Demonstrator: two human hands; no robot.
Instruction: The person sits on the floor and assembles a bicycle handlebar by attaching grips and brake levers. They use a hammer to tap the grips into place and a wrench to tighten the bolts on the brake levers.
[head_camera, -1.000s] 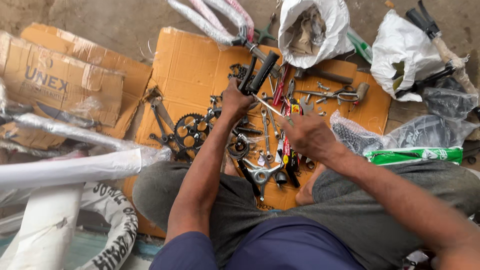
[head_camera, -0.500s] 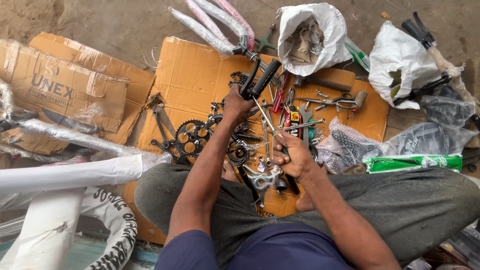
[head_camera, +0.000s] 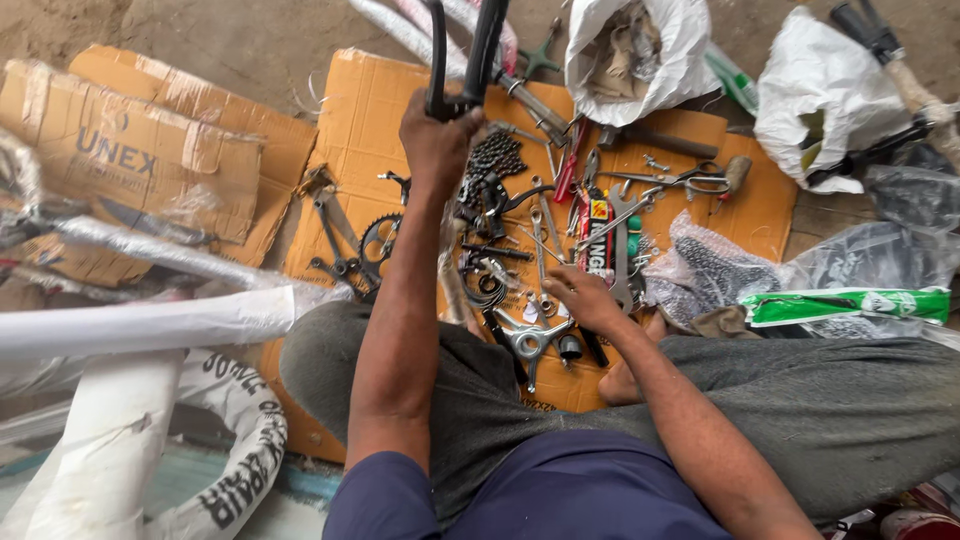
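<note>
Black, two-pronged handlebar part (head_camera: 470, 50) rises upright from gripping left hand (head_camera: 437, 140).

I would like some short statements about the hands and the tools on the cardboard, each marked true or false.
1. The left hand grips black handlebar grips. True.
2. The right hand is raised above the white plastic bag. False: it is low, at the small metal tools on the flat brown cardboard sheet.
3. A black toothed chainring lies on the cardboard. True.
4. The white plastic bag is tied shut. False: it is open at the top.
</note>
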